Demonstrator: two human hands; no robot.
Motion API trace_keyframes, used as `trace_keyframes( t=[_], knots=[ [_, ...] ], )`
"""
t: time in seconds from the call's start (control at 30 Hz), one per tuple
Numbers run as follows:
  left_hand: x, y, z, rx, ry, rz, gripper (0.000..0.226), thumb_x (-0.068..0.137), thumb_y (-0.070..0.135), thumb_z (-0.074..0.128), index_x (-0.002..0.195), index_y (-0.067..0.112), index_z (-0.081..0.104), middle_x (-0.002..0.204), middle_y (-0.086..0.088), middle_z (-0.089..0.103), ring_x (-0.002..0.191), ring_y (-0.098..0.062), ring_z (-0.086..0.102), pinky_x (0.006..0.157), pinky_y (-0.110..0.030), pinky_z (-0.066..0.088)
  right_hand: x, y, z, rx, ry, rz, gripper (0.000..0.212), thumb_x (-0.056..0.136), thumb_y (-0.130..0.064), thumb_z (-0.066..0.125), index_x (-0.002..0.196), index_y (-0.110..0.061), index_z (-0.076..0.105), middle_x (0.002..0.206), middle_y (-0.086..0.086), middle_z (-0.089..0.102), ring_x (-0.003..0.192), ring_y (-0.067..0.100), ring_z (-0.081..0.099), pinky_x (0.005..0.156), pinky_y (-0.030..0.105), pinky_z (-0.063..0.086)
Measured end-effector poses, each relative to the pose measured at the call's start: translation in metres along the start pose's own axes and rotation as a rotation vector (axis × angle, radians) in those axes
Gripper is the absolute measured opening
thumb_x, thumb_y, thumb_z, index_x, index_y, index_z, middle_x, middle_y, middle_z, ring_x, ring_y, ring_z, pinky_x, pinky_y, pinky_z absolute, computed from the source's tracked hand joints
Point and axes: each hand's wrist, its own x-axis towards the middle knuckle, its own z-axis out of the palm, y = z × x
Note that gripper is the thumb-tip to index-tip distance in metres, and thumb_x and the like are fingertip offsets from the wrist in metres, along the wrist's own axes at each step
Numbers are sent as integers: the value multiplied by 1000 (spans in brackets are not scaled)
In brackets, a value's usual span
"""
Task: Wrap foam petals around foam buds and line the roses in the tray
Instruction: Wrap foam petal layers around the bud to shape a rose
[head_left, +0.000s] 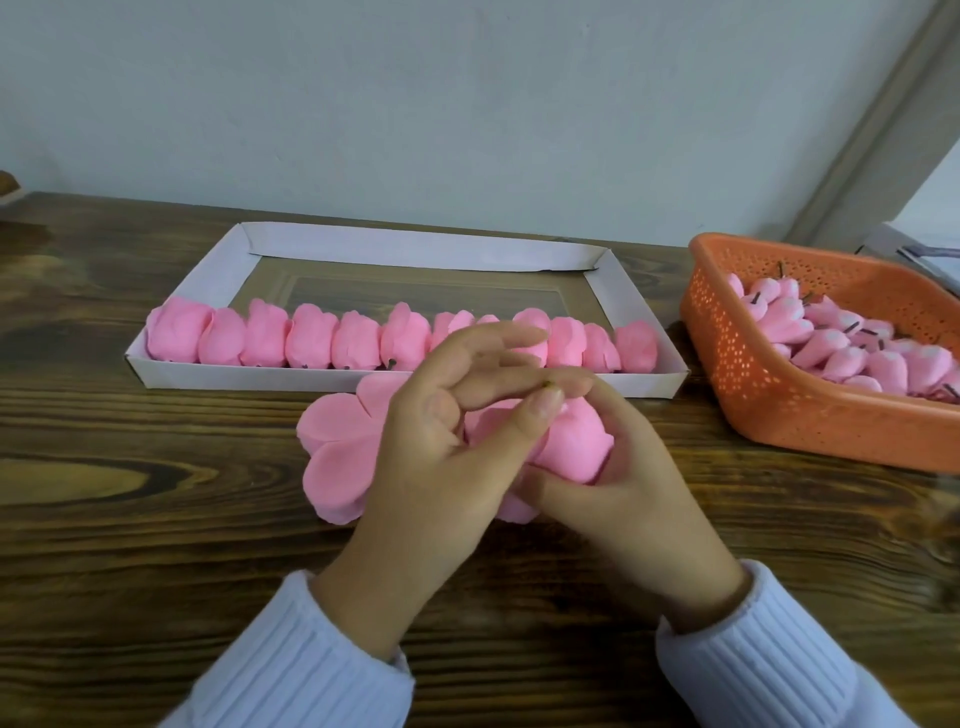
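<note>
A pink foam rose (569, 441) is held between both hands above the table's middle. My right hand (634, 478) cups it from below and the right. My left hand (441, 457) pinches its top with thumb and forefinger, the other fingers spread. A stack of flat pink petals (337, 452) lies on the table under my left hand, partly hidden. A white cardboard tray (218, 270) behind holds a row of several finished pink roses (311, 338) along its front wall.
An orange perforated basket (769, 395) at the right holds several pink foam buds (841, 348) with dark stems. The wooden table (130, 519) runs to a grey wall at the back. Some papers (924, 254) lie behind the basket.
</note>
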Motion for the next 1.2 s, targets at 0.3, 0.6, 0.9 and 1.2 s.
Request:
trace_keyframes(
  t=[0.3, 0.6, 0.9, 1.2],
  knots=[
    [-1, -2, 4, 117, -207, -162, 55, 65, 31, 81, 116, 25, 61, 114, 12, 67, 113, -2, 58, 95, -17, 45, -3, 2, 3, -82, -42, 100, 35, 73, -15, 72, 107, -17, 62, 99, -18, 70, 91, -1, 67, 74, 13, 51],
    [-2, -5, 7, 86, -126, -116, 27, 77, 16, 69, 104, 22, 68, 106, 11, 70, 107, -4, 62, 95, -24, 47, -6, 3, 6, -110, -39, -45, 79, 70, -6, 73, 137, -23, 34, 125, -23, 54, 120, -3, 53, 93, 13, 44],
    [1, -10, 1, 273, 120, -79, 11, 74, 25, 69, 82, 28, 61, 83, 14, 68, 82, 1, 63, 72, -13, 48, -1, -4, -3, -164, 221, -257, 22, 82, -25, 61, 104, -27, 65, 109, -5, 61, 110, 15, 57, 78, 26, 46],
    [-7, -12, 8, 448, -115, -66, 63, 61, 23, 70, 117, 38, 44, 96, 15, 62, 91, 2, 61, 73, -9, 47, 0, 1, -2, -18, 199, -127, 8, 70, -30, 72, 76, -33, 76, 106, -13, 64, 114, 7, 57, 91, 22, 45]
  ],
)
